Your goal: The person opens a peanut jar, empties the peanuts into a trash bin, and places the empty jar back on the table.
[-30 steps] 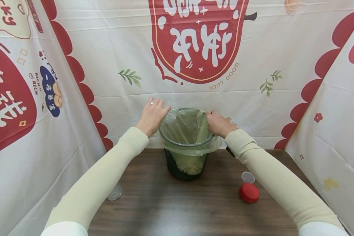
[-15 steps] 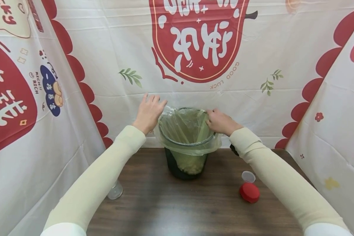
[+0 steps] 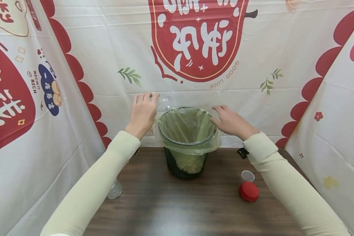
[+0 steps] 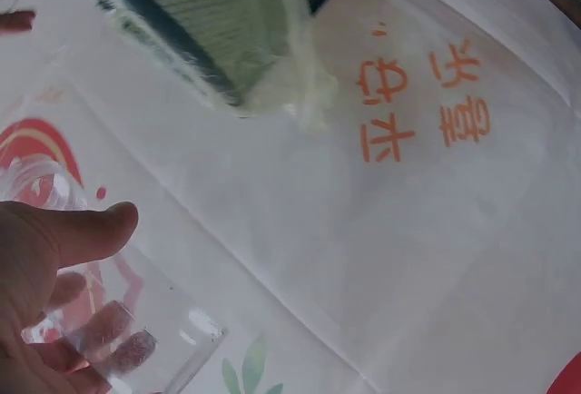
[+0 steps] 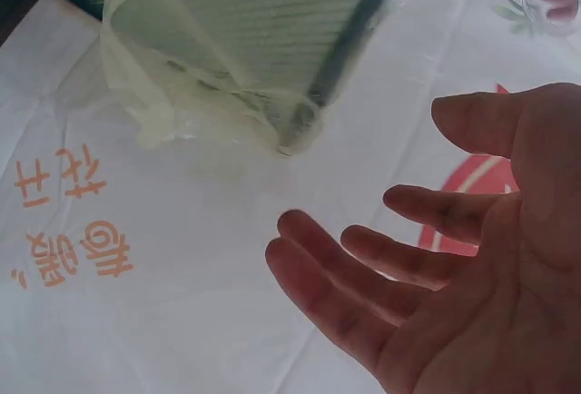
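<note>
My left hand [image 3: 143, 113] grips a clear plastic bottle [image 4: 154, 317] behind the left side of the bin. The bottle's open threaded neck shows in the left wrist view, and its end pokes out past the fingers in the head view. A dark mesh trash bin [image 3: 171, 167] stands at the back of the table. Its pale yellow-green bin liner [image 3: 183, 149] is folded over the rim all around. Just right of that rim, my right hand [image 3: 233, 123] holds nothing. Its fingers are spread and relaxed in the right wrist view, apart from the liner [image 5: 245, 22].
A red cap [image 3: 249, 191] and a small translucent lid [image 3: 247, 176] lie on the table [image 3: 177, 206] at the right. A clear container [image 3: 115, 190] sits at the left, partly behind my sleeve. Printed cloth [image 3: 112, 42] hangs at the back and sides.
The right hand has let go of the liner's right edge and drawn away to the right. My left hand has shifted left with the bottle, which shows more clearly.
</note>
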{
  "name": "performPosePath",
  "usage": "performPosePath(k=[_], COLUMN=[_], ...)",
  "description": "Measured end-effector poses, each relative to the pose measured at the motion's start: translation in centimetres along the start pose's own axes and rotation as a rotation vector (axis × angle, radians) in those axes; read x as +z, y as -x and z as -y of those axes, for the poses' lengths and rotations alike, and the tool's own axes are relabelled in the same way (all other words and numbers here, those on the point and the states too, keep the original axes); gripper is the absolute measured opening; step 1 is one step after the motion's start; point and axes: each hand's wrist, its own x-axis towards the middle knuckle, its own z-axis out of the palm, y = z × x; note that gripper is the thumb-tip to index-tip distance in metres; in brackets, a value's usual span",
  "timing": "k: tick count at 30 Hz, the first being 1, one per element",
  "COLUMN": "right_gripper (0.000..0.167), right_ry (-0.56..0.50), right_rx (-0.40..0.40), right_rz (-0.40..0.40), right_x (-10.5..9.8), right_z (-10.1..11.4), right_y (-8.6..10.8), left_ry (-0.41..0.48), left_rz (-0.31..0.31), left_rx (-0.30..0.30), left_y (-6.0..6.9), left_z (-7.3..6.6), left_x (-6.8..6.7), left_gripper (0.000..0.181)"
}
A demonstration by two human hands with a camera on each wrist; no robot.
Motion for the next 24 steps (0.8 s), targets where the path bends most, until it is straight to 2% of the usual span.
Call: performPosePath(k=[5,11,17,20,24], right_gripper=[0.063,0.063,0.062,0.061,0.062], right_ry=[-0.041,-0.12,-0.198,-0.213,-0.216], right_rx=[0.005,-0.043,-0.069,-0.073,-0.04], right_rz=[-0.05,-0.149,-0.278,-0.322,-0.351], right_x=[0.1,1.2,3.8,5.4,7.5], right_z=[-0.3,-1.0,-2.0,-2.5,-2.7], right_y=[1.8,4.6,7.5,8.7,10.4], left_ry=[0.17,0.311,0.392,0.43,0.485], left_rz=[-0.057,-0.165,-0.23,-0.232,-0.218], left_rx=[-0.119,-0.234,-0.372,-0.446,-0.552], left_y=[1.5,4.6,8.8,11.0,14.2], left_z=[0.3,0.5,0.2,-0.4,-1.5], left_x=[-0.5,-0.1,1.7,2.9,4.7], left_gripper=[0.063,0.066,0.067,0.068,0.07])
